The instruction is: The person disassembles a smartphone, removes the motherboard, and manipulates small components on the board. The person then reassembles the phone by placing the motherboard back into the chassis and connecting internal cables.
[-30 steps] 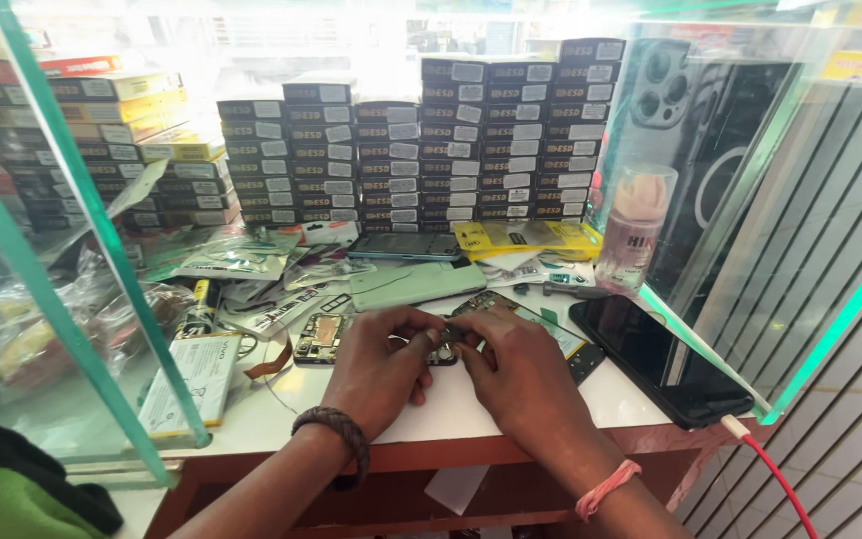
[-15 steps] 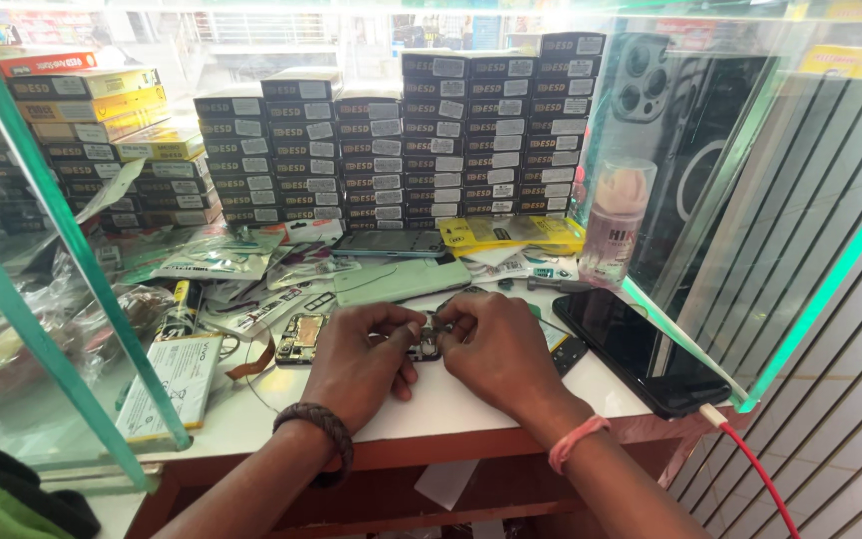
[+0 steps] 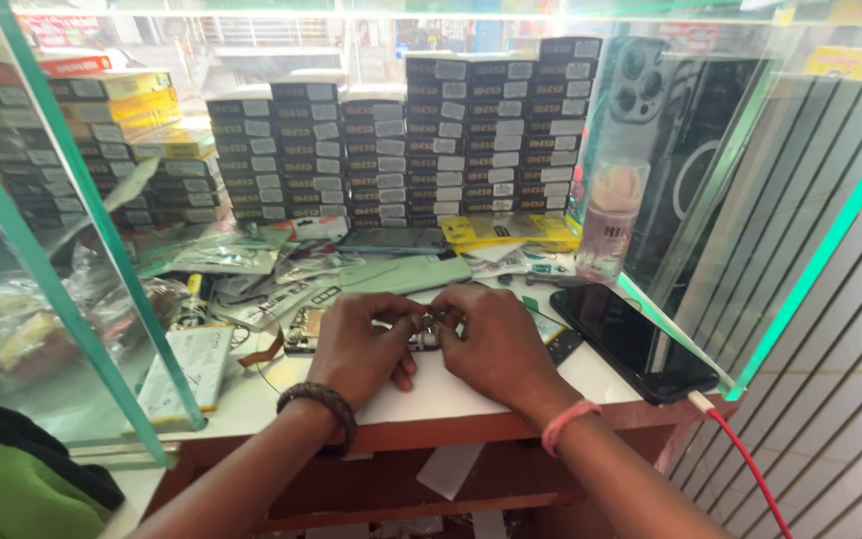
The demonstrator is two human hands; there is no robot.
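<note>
**Both hands pinch small part over phone board on white counter**

Left hand (image 3: 363, 344) and right hand (image 3: 496, 344) meet fingertip to fingertip at counter centre; fingers of both curled, pinching a small metal part (image 3: 429, 321), too tiny to identify; part sits over a circuit board (image 3: 303, 330) lying flat on the white counter (image 3: 251, 394); black phone (image 3: 633, 341) lies right of right hand, red cable (image 3: 750, 464) plugged in; stacked dark boxes (image 3: 431, 140) behind; white battery (image 3: 192, 359) at left.

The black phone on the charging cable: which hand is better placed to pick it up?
Probably the right hand: the black phone lies just beside it at the counter edge, while the left hand sits on the far side.
</note>
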